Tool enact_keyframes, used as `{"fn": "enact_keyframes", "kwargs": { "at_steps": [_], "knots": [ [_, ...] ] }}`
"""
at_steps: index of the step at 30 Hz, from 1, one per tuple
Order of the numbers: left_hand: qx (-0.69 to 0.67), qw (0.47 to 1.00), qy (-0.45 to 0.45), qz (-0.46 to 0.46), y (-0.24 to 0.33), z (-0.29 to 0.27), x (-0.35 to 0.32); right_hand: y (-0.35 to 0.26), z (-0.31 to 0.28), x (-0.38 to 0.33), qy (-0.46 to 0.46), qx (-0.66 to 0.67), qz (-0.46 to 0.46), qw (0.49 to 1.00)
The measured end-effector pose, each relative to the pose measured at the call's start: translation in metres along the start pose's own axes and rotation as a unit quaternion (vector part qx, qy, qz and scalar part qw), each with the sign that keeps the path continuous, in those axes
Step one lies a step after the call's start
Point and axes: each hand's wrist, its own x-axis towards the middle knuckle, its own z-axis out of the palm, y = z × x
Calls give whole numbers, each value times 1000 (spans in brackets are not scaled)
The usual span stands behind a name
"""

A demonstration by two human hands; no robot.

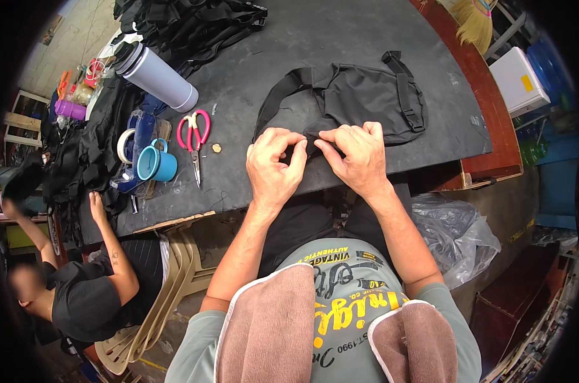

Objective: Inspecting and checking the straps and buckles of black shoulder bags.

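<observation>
A black fabric bag (366,96) with a wide strap (286,92) and a side buckle lies on the dark table in front of me. My left hand (275,165) is closed in a pinch at the bag's near left corner. Close beside it, my right hand (356,156) pinches the same dark fabric, thumb and forefinger together. A small piece of black material spans the gap between both fingertips; its exact shape is hard to make out. To the left lie pink-handled scissors (193,143), blades toward me, apart from both hands.
Left of the scissors stand a blue mug (165,167), a tape roll (125,147) and a lavender bottle (158,80). Black straps and fabric (187,32) pile up at the far left. A co-worker (88,290) sits lower left. A clear plastic bag (455,236) is at right below the table.
</observation>
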Motion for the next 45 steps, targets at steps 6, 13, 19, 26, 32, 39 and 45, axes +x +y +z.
{"fn": "enact_keyframes", "kwargs": {
  "at_steps": [6,13,19,26,32,39,45],
  "knots": [
    [31,997,54,54,-15,-52,0,26,-47,-18,46,34,120,991],
    [234,953,-159,106,-22,-88,-34,72,-73,-47,-14,-28,119,992],
    [114,982,-109,103,-18,-89,-6,74,-59,-39,5,-54,63,997],
    [45,927,212,306,65,-87,165,-18,-62,-13,20,259,182,948],
    [119,844,82,517,149,-4,273,-75,-56,-17,63,554,376,740],
    [80,913,-186,355,118,82,195,-57,-55,-78,-161,424,449,770],
    [25,924,-331,190,61,86,69,-22,-89,-115,-161,270,477,821]
  ]
}}
